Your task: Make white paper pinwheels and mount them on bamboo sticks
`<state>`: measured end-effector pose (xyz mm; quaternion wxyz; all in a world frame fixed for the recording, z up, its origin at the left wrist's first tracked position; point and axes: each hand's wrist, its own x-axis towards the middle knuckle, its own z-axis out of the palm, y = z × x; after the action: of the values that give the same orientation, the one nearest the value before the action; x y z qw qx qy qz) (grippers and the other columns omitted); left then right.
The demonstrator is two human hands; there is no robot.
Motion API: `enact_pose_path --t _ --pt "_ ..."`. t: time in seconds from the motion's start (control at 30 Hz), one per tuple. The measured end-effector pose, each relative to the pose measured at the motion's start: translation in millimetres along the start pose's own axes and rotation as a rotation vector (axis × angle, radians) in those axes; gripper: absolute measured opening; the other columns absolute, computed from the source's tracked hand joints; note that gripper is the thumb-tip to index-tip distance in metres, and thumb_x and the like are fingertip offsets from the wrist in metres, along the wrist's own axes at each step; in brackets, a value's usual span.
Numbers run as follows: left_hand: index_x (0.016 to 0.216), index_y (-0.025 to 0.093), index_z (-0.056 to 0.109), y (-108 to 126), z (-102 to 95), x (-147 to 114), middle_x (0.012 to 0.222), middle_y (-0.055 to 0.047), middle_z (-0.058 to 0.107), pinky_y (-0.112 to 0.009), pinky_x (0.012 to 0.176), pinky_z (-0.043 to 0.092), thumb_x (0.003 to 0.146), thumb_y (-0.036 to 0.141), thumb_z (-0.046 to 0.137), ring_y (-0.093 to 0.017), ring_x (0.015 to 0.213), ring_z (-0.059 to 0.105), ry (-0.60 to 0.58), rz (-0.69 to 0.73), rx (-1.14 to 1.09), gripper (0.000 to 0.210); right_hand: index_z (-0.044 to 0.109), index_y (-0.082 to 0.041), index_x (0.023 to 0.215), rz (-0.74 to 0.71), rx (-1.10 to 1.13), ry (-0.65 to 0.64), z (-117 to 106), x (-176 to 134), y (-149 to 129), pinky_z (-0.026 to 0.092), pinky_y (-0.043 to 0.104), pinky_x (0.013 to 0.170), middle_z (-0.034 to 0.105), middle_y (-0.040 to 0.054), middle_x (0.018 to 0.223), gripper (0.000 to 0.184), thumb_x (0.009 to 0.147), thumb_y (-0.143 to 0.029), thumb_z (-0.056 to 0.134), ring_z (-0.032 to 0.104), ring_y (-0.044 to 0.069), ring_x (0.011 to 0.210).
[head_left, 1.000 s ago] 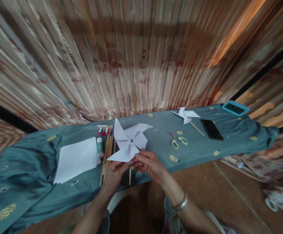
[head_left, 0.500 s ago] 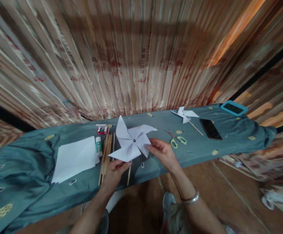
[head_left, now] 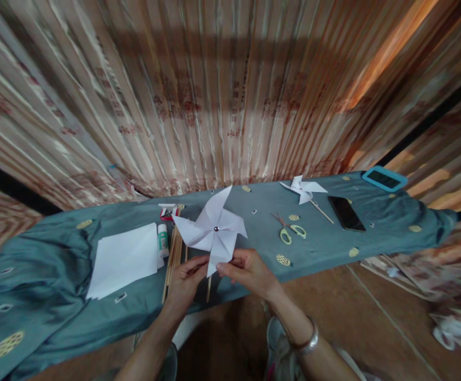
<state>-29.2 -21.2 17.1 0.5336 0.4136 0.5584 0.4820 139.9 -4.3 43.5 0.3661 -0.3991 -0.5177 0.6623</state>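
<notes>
A white paper pinwheel (head_left: 202, 233) with a shiny pin at its centre is held up over the near part of the table. My left hand (head_left: 186, 275) is closed at the pinwheel's lower left; its fingertips are partly hidden behind the lowest blade. A wooden stick (head_left: 209, 290) shows below that blade, close to the left thumb. With thumb and fingers, my right hand (head_left: 250, 272) pinches the lower blade from the right. A silver bracelet circles the right wrist.
On the green cloth-covered table (head_left: 254, 264) lie white paper sheets (head_left: 125, 259), a glue stick (head_left: 162, 241), several wooden sticks (head_left: 173, 259) and a small red box (head_left: 169, 212). Rightward are scissors (head_left: 288, 228), another pinwheel (head_left: 304, 189), a phone (head_left: 346, 213) and a blue-framed device (head_left: 384, 178).
The pinwheel's blades have turned, so one now points down between my hands. My right hand has moved left and down to that blade. My left hand stays near the stick.
</notes>
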Motion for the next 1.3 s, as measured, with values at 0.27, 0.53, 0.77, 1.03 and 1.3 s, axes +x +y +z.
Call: enact_pose_path --t 0.27,0.53,0.77,1.03,1.3 --pt "0.072 0.017 0.077 3.7 3.2 -5.1 0.076 -0.007 0.074 -0.029 0.073 0.051 0.056 0.037 0.074 -0.021 0.076 0.066 -0.073 -0.025 0.014 0.025 0.073 -0.022 0.083 -0.321 -0.184 0.396 -45.0 -14.6 -40.1 0.048 0.027 0.065 0.073 0.0024 0.077 0.016 0.074 -0.035 0.073 0.062 0.016 0.069" --pt "0.072 0.017 0.078 1.4 6.1 -8.5 0.074 -0.006 0.073 -0.027 0.068 0.05 0.058 0.036 0.076 -0.019 0.07 0.065 -0.155 -0.079 0.001 0.023 0.074 -0.023 0.088 -0.24 -0.119 0.294 -57.9 3.6 -12.4 0.05 0.033 0.075 0.075 0.0038 0.087 0.024 0.072 -0.04 0.073 0.066 0.02 0.079" --pt "0.076 0.017 0.078 -5.9 4.0 -6.6 0.071 -0.005 0.074 -0.024 0.068 0.049 0.058 0.033 0.077 -0.017 0.069 0.064 -0.142 -0.107 -0.054 0.024 0.072 -0.019 0.072 -0.156 0.005 0.18 -49.7 4.8 -8.6 0.048 0.027 0.061 0.071 0.0003 0.067 0.03 0.062 -0.048 0.078 0.062 0.016 0.061" --pt "0.072 0.017 0.078 -2.0 5.6 -7.9 0.071 -0.005 0.073 -0.024 0.067 0.047 0.055 0.033 0.077 -0.016 0.069 0.062 -0.15 -0.131 -0.067 0.023 0.071 -0.025 0.096 -0.187 0.159 0.125 -53.8 1.0 -16.5 0.048 0.029 0.086 0.074 0.0009 0.098 0.033 0.067 -0.037 0.079 0.066 0.017 0.09" --pt "0.067 0.017 0.077 0.3 5.5 -8.2 0.07 -0.005 0.07 -0.024 0.065 0.045 0.055 0.032 0.076 -0.015 0.066 0.06 -0.178 -0.073 -0.004 0.019 0.074 -0.024 0.091 -0.198 0.131 0.127 -64.9 -2.8 -18.9 0.049 0.027 0.079 0.074 0.0017 0.088 0.031 0.065 -0.038 0.081 0.066 0.015 0.083"
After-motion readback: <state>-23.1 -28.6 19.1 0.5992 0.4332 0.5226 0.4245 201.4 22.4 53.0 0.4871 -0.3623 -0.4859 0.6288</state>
